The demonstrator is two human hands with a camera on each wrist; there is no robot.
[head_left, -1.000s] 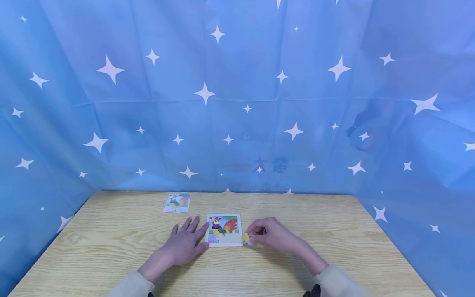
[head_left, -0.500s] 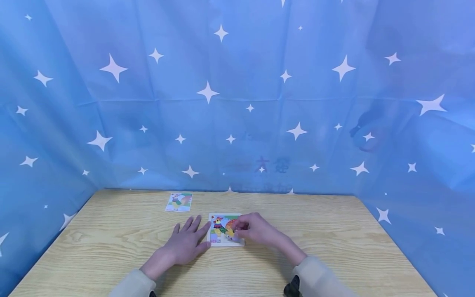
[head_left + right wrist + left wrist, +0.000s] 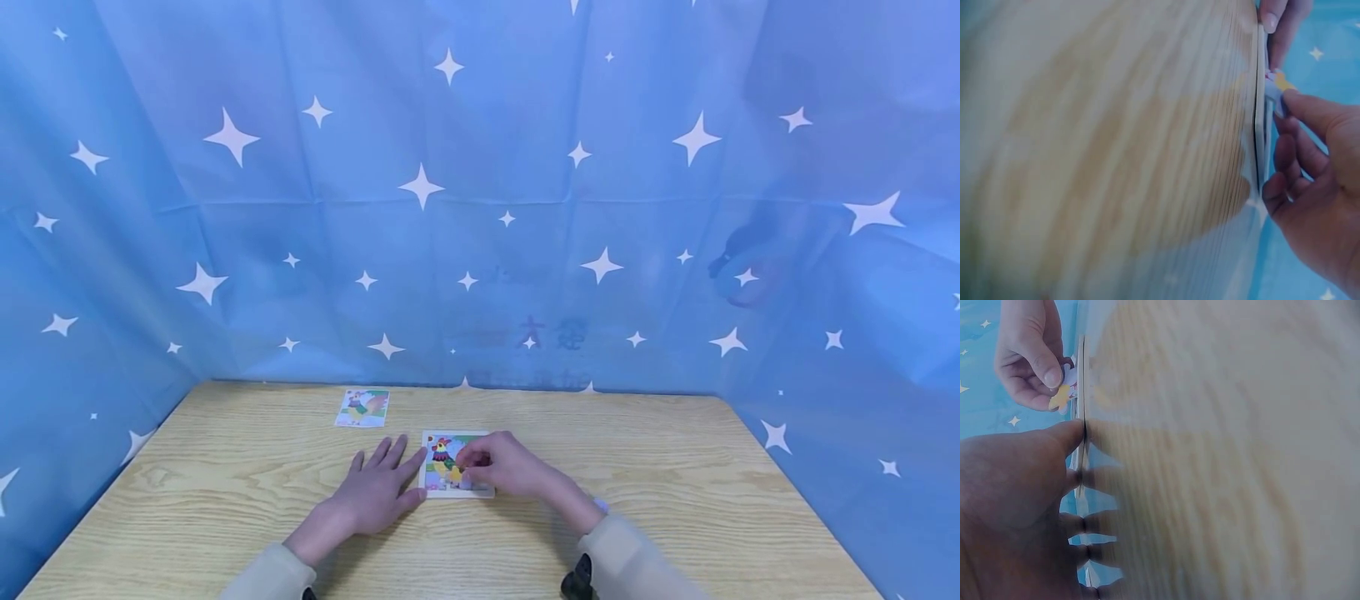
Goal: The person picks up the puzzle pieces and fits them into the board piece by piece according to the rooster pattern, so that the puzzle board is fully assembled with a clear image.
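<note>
A rooster jigsaw puzzle in a white tray lies on the wooden table. My right hand is over the tray's right part and hides some of the picture. Between its thumb and fingers it pinches a yellow and lilac puzzle piece, tilted at the tray in both wrist views. My left hand lies flat with fingers spread, its thumb and index finger touching the tray's left edge.
A small card with a printed rooster lies behind my left hand. A small lilac thing, perhaps another piece, shows beside the right forearm. A blue starry curtain hangs behind the table.
My right hand has carried the puzzle piece leftward from beside the tray to over its lower part. The left hand has stayed at the tray's left edge.
</note>
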